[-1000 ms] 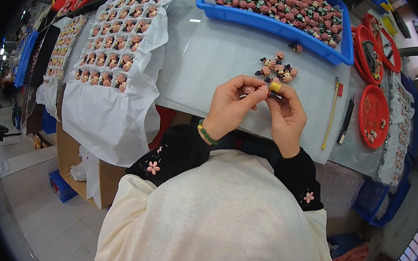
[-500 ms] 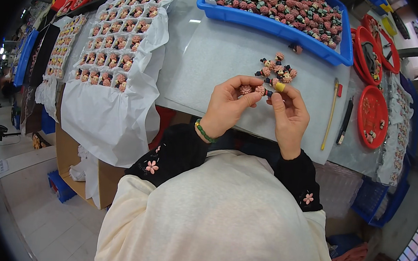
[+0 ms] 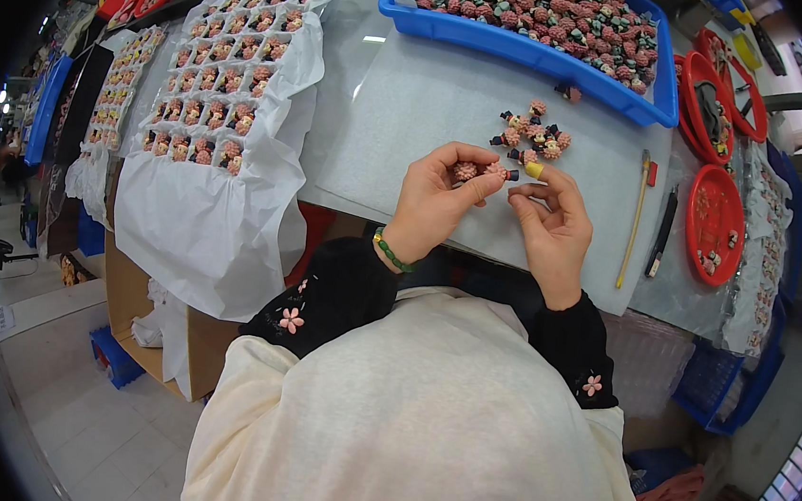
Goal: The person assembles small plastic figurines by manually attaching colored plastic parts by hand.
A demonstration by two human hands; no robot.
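Observation:
My left hand (image 3: 436, 194) is closed on a small figurine (image 3: 498, 171) with a knobbly pink body and a dark end pointing right. Another knobbly pink piece (image 3: 465, 171) rests in the curl of its fingers. My right hand (image 3: 556, 228) is just right of the figurine, thumb pressed to a bent finger; whatever may be in that pinch is hidden. Its index finger wears a yellow finger cot (image 3: 534, 170) and reaches close to the dark end. Beyond the hands, several similar figurines (image 3: 552, 142) lie in a loose cluster on the pale work sheet (image 3: 411, 137).
A blue bin (image 3: 533, 52) full of pink and grey-green pieces stands at the back. To the left, white paper-lined trays (image 3: 210, 196) hold rows of figurines. On the right are a thin brush-like stick (image 3: 632, 228), a dark knife-like tool (image 3: 662, 233) and red dishes (image 3: 717, 216).
My right thumb has come off the figurine and drawn back toward its bent fingers, so the dark end now shows. My left hand keeps its hold, with the figurine slightly turned.

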